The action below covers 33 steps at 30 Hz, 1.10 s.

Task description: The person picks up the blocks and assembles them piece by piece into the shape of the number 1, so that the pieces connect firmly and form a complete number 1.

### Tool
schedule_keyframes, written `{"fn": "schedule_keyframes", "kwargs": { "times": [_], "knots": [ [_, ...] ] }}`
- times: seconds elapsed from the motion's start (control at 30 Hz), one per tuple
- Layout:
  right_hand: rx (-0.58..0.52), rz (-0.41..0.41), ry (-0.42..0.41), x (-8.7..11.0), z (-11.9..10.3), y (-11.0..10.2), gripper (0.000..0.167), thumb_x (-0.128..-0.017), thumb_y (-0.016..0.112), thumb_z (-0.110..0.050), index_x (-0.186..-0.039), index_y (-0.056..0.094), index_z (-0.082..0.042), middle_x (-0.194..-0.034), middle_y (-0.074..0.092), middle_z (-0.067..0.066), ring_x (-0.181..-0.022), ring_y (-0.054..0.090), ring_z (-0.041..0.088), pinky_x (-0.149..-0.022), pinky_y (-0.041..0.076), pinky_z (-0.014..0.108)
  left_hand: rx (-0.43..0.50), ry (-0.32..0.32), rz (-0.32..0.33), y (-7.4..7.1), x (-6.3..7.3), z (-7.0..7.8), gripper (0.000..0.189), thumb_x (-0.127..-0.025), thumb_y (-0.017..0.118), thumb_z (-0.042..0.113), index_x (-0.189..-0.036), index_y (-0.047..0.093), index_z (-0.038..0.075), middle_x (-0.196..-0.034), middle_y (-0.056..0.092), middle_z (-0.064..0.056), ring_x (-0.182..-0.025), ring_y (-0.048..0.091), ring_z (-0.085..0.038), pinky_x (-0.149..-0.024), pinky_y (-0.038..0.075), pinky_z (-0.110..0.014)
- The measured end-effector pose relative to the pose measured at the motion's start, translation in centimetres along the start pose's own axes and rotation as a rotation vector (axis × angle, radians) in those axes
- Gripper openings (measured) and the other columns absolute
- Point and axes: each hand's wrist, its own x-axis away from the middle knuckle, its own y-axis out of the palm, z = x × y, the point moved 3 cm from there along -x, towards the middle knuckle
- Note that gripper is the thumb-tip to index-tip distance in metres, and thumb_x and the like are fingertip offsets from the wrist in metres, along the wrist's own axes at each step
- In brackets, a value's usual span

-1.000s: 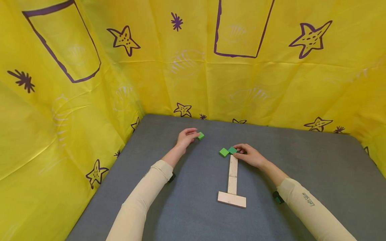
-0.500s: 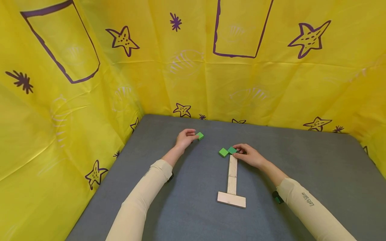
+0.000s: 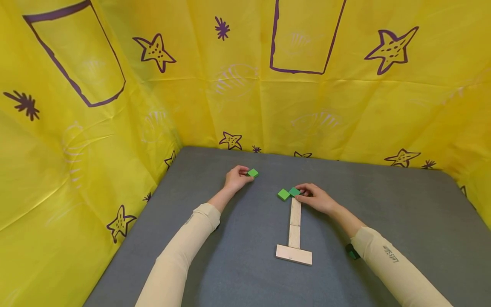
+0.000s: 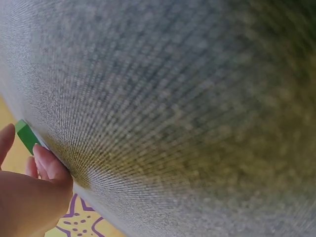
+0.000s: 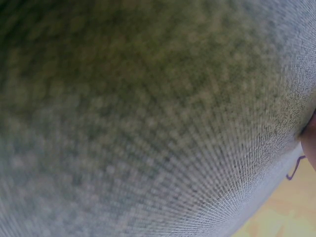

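Observation:
At the far left of the head view, my left hand [image 3: 237, 178] holds a small light green block [image 3: 252, 172] at its near left side, between thumb and curled fingers. In the left wrist view, a fingertip [image 4: 43, 154] lies right at the lower end of that green block [image 4: 26, 137]. My right hand [image 3: 316, 198] pinches a dark green block [image 3: 294, 192] from its right side. A second light green block [image 3: 284, 194] lies just left of the dark one, corners close together. The right wrist view shows only a sliver of the hand, its block hidden.
Two pale wooden planks, a far one [image 3: 295, 211] and a near one [image 3: 294, 236], form a line toward me from the dark green block. A wider plank [image 3: 293, 254] lies crosswise at its near end. Yellow patterned cloth [image 3: 238, 102] encloses the grey table [image 3: 245, 264].
My left thumb has slid from over the light green block down to its near edge, exposing more of its top. The right hand and other blocks look unchanged; the view shifts slightly.

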Motion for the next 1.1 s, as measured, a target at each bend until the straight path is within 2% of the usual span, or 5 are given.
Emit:
{"fn": "schedule_keyframes", "kwargs": {
  "times": [0.43,0.73,1.1],
  "knots": [
    [-0.004,0.002,-0.004,-0.17,0.07,0.00,0.041,-0.094,0.065,-0.022,-0.127,0.058,0.002,-0.106,0.055,0.012,-0.094,0.048,0.023,-0.083,0.040,0.038,-0.099,0.048,0.005,0.42,-0.27,0.22,0.036,-0.080,0.080,0.012,-0.111,0.066,0.002,-0.102,0.064,-0.012,-0.093,0.060,-0.025,-0.084,0.049,-0.036],
    [-0.014,0.007,-0.007,-0.14,0.15,0.16,0.040,-0.094,0.066,-0.022,-0.126,0.058,0.002,-0.106,0.055,0.013,-0.095,0.048,0.022,-0.081,0.039,0.035,-0.131,0.053,0.015,0.51,-0.20,0.21,0.035,-0.080,0.080,0.013,-0.111,0.067,0.002,-0.100,0.064,-0.011,-0.091,0.061,-0.024,-0.083,0.049,-0.035],
    [-0.008,0.001,0.006,-0.09,-0.01,0.06,0.041,-0.094,0.065,-0.022,-0.127,0.058,0.001,-0.108,0.056,0.013,-0.096,0.049,0.023,-0.083,0.040,0.038,-0.081,0.045,0.023,0.26,0.22,0.19,0.035,-0.082,0.079,0.015,-0.112,0.066,0.003,-0.102,0.065,-0.011,-0.092,0.061,-0.024,-0.082,0.050,-0.035]
  ]
}}
